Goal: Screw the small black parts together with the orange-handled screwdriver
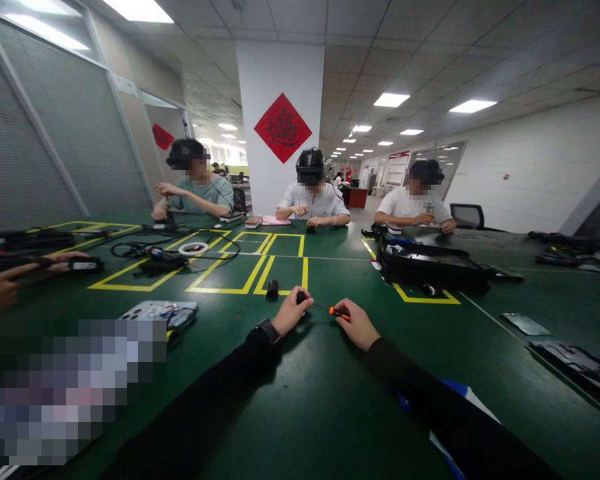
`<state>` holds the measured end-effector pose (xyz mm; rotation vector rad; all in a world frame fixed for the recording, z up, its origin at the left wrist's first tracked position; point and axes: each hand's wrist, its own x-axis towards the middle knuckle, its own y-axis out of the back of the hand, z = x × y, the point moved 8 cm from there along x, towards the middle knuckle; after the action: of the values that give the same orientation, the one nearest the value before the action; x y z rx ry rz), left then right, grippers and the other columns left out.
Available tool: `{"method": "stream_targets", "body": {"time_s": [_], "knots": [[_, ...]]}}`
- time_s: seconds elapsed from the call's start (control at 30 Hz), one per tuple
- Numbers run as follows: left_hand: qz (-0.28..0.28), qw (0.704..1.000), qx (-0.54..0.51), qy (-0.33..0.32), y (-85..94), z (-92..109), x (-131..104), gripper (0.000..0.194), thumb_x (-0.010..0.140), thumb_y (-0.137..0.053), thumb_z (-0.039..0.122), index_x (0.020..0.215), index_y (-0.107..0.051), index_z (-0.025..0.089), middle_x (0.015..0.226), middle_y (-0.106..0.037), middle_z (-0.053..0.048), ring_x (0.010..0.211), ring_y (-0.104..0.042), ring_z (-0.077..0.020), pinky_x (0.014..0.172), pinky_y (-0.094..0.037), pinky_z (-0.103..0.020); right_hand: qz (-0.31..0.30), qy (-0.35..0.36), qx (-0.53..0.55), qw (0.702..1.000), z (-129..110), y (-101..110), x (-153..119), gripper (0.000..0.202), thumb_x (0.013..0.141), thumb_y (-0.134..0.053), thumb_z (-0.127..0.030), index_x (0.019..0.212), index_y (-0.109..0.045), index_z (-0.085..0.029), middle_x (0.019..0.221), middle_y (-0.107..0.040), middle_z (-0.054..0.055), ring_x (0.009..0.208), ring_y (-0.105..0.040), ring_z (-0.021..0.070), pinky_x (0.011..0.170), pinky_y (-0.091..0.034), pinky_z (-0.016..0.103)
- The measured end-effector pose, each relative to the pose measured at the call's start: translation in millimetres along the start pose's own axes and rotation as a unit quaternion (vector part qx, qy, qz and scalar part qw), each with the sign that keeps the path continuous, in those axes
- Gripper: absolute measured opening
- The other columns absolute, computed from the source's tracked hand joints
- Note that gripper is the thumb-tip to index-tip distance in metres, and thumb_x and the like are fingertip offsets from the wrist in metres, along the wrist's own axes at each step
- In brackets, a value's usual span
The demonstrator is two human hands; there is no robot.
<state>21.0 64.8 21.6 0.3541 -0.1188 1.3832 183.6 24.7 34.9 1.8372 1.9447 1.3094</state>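
Note:
My left hand (pixel 291 312) is closed round a small black part (pixel 301 297) above the green table (pixel 300 413). Between my right hand (pixel 356 325) and that part runs a screwdriver (pixel 339 313) with an orange and black handle; my right fingers are wrapped round the handle. Its thin shaft points left, and the tip reaches the black part or lies very close to it. A small black cylindrical piece (pixel 273 289) stands on the table just left of my left hand.
An open black case (pixel 433 263) lies at the right, cables (pixel 155 257) at the left. A phone-like panel (pixel 580 367) is at far right. Another person's hands (pixel 5 287) reach in from the left. Three people sit across the table.

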Motion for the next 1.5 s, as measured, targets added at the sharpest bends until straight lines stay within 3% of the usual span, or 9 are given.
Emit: {"method": "stream_targets", "body": {"time_s": [0.27,0.53,0.73,0.87,0.97,1.07,1.2,1.37,1.5], "knots": [[0.009,1.0,-0.016,-0.005,3.7,-3.8,1.5,0.019,0.07,-0.05,0.032,0.084,-0.047,0.018,0.071,-0.051,0.001,0.06,-0.047,-0.0083,0.052,-0.038,-0.018,-0.019,0.021,-0.001,1.0,-1.8,-1.9,3.3,0.026,0.082,-0.034,-0.019,0.091,-0.058,-0.017,0.092,-0.058,0.006,0.092,-0.049,0.0166,0.086,-0.035,0.034],[0.006,1.0,-0.023,-0.006,3.2,-2.6,2.2,0.016,0.07,-0.05,0.026,0.083,-0.046,0.018,0.072,-0.053,0.001,0.065,-0.05,-0.0096,0.057,-0.038,-0.02,-0.033,0.017,0.092,0.995,-4.8,-2.5,0.4,0.022,0.073,-0.048,-0.016,0.095,-0.051,-0.018,0.092,-0.057,0.003,0.086,-0.053,0.0127,0.081,-0.04,0.028],[0.008,1.0,-0.021,-0.004,2.6,1.2,0.3,0.016,0.07,-0.05,0.025,0.083,-0.046,0.018,0.075,-0.052,0.001,0.063,-0.047,-0.0085,0.056,-0.037,-0.019,-0.009,0.014,-0.021,1.0,0.4,-1.0,3.8,0.023,0.083,-0.036,-0.023,0.083,-0.058,-0.016,0.09,-0.058,0.007,0.091,-0.049,0.0166,0.086,-0.034,0.033],[0.003,1.0,-0.024,-0.006,0.6,2.5,-0.3,0.016,0.07,-0.049,0.026,0.083,-0.046,0.018,0.076,-0.052,0.001,0.064,-0.048,-0.0082,0.057,-0.038,-0.019,-0.003,0.022,-0.033,0.999,0.8,-0.2,1.9,0.012,0.075,-0.049,-0.023,0.084,-0.056,-0.016,0.088,-0.056,0.005,0.087,-0.049,0.0165,0.079,-0.037,0.031],[-0.002,1.0,-0.022,-0.01,0.2,1.1,0.7,0.015,0.071,-0.049,0.025,0.084,-0.046,0.018,0.075,-0.052,0.001,0.066,-0.049,-0.0087,0.059,-0.038,-0.02,-0.015,0.007,-0.011,1.0,1.1,-0.5,0.1,0.016,0.072,-0.054,-0.023,0.087,-0.053,-0.017,0.084,-0.056,0.003,0.078,-0.05,0.0145,0.072,-0.04,0.028],[-0.003,1.0,-0.022,-0.012,1.0,-0.6,1.5,0.015,0.071,-0.049,0.025,0.084,-0.046,0.018,0.077,-0.053,0.001,0.068,-0.049,-0.009,0.06,-0.038,-0.02,-0.024,0.004,-0.006,1.0,-1.7,-0.7,0.4,0.016,0.077,-0.047,-0.026,0.089,-0.054,-0.017,0.084,-0.056,0.003,0.079,-0.05,0.0141,0.073,-0.039,0.027],[-0.01,1.0,-0.024,-0.01,0.3,-1.2,1.2,0.016,0.072,-0.049,0.027,0.085,-0.046,0.019,0.079,-0.053,0.001,0.069,-0.049,-0.0091,0.061,-0.038,-0.02,-0.014,0.025,-0.048,0.998,-7.0,1.1,2.1,0.027,0.085,-0.033,-0.024,0.075,-0.057,-0.016,0.079,-0.056,0.005,0.08,-0.049,0.0149,0.077,-0.036,0.029],[-0.017,0.999,-0.025,-0.016,0.5,0.9,0.2,0.015,0.072,-0.05,0.024,0.086,-0.047,0.018,0.08,-0.053,0.001,0.071,-0.049,-0.0091,0.063,-0.038,-0.02,-0.009,0.033,-0.027,0.999,-6.2,1.6,0.5,0.01,0.076,-0.048,-0.022,0.081,-0.054,-0.017,0.08,-0.055,0.003,0.076,-0.049,0.014,0.071,-0.038,0.027],[-0.059,0.997,-0.04,-0.026,-3.2,4.6,-0.6,0.02,0.069,-0.054,0.02,0.088,-0.047,0.018,0.085,-0.055,0.0,0.077,-0.05,-0.0097,0.068,-0.038,-0.021,-0.005,0.016,-0.004,1.0,-3.7,3.2,-1.2,0.013,0.071,-0.051,-0.019,0.084,-0.051,-0.018,0.076,-0.056,0.0,0.071,-0.051,0.0129,0.066,-0.039,0.025]]}}
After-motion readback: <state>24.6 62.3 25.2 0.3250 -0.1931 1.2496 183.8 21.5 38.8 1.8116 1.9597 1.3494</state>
